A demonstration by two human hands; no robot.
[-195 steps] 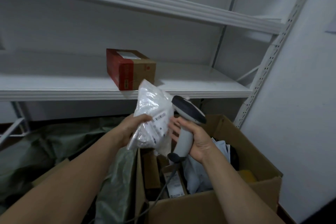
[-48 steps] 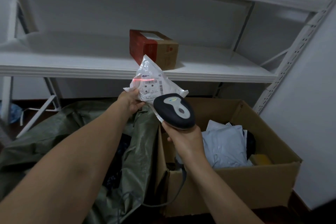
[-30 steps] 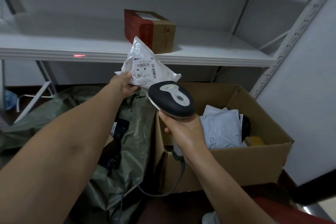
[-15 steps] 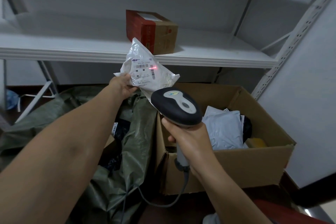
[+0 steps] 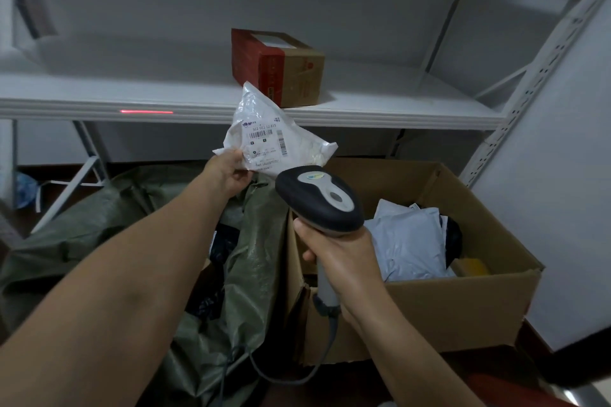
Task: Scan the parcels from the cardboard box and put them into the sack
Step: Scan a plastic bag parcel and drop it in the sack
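Lying crumpled at the left, the green sack (image 5: 99, 228) spreads over the floor, its fabric up against the box; a red scan line (image 5: 147, 112) falls on the front edge of the shelf (image 5: 396, 116), left of the parcel and not on it; the left hand (image 5: 228, 172) reaches forward above the sack, thumb and fingers pinching the lower left corner of the white parcel (image 5: 274, 142), which is held in the air before the shelf edge, its barcode label facing the camera; behind it a small red and brown carton (image 5: 281, 66) stands on the shelf; just below and right of the parcel is the scanner (image 5: 320, 205), its dark head pointing away toward the shelf; the right hand (image 5: 344, 258) is clenched round its grey handle, and a cable (image 5: 281, 377) loops from the handle's foot down to the floor; at the right stands the open box (image 5: 446, 307), with grey mailers (image 5: 410, 241) and a yellow item (image 5: 469, 266) inside.
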